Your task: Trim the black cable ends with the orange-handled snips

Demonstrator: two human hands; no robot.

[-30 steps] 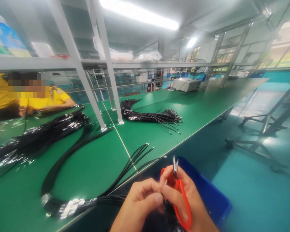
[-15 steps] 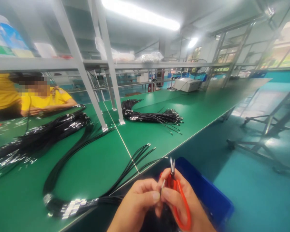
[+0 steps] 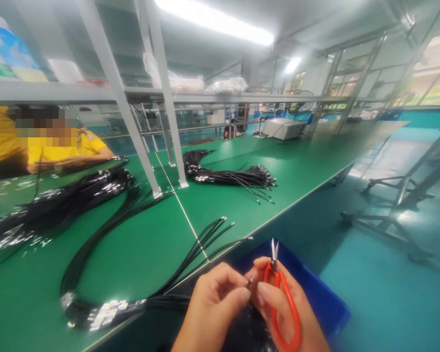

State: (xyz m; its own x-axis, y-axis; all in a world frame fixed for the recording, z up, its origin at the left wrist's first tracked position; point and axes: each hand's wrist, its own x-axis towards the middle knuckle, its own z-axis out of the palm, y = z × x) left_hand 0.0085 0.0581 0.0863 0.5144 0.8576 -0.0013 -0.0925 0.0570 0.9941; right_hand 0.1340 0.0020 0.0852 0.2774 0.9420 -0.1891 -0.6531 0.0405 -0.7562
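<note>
- Head view: the left hand [image 3: 212, 308] pinches a small metal cable end [image 3: 250, 281] between thumb and forefinger, near the bottom centre.
- The right hand [image 3: 286, 313] is closed around orange thread snips [image 3: 282, 303]; the blades point up, just right of the cable end.
- A blue bin [image 3: 315, 288] sits below both hands.
- Black cable bundles [image 3: 139, 254] lie on the green worktop [image 3: 220, 205] to the left.
- A person in yellow [image 3: 58, 146] sits far left.
</note>
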